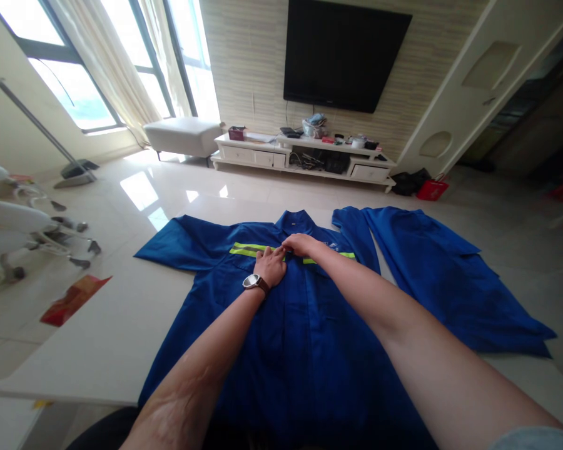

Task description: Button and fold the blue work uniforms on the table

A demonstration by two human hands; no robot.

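Observation:
A blue work jacket [300, 325] lies spread front-up on a white table, collar away from me, with yellow-green reflective strips [244, 249] across the chest. At its front opening, just below the collar, both my hands meet. My left hand [270, 266], below a wristwatch [252, 281], rests on the left chest panel with its fingertips gripping cloth at the opening's edge. Closed in a pinch beside it, my right hand [301, 244] holds the front edge of the jacket. Whatever small fastening lies between the fingertips is hidden.
Blue folded trousers [431, 275] lie to the right of the jacket. The white table [107, 337] shows at the left. Beyond are a TV stand [253, 154], a television [344, 53] and a grey bench [185, 134]. White chairs [16, 225] stand on the left.

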